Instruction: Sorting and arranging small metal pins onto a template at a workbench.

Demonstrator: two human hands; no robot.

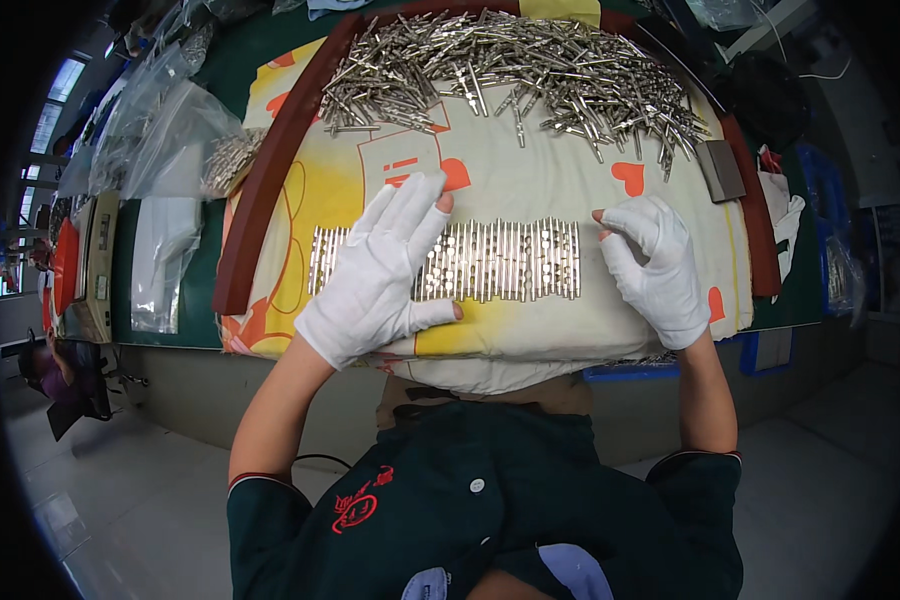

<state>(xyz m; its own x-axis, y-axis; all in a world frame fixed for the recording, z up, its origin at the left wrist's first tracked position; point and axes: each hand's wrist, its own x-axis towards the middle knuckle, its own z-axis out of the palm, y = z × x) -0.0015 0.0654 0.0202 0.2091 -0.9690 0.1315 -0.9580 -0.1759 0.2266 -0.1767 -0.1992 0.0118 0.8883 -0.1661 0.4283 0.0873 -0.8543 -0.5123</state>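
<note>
From where I stand, a patterned cloth (pixel 540 165) spreads under a neat row of metal rods (pixel 500 262). A loose heap of similar rods (pixel 610 75) lies on the row's far side. The gloved left hand (pixel 370 275), fingers spread, covers part of the row's left half; I can't tell if it presses. The gloved right hand (pixel 657 265) is just past the row's right end, thumb and forefinger slightly parted. A grey block (pixel 720 170) sits beyond the row, to its right.
</note>
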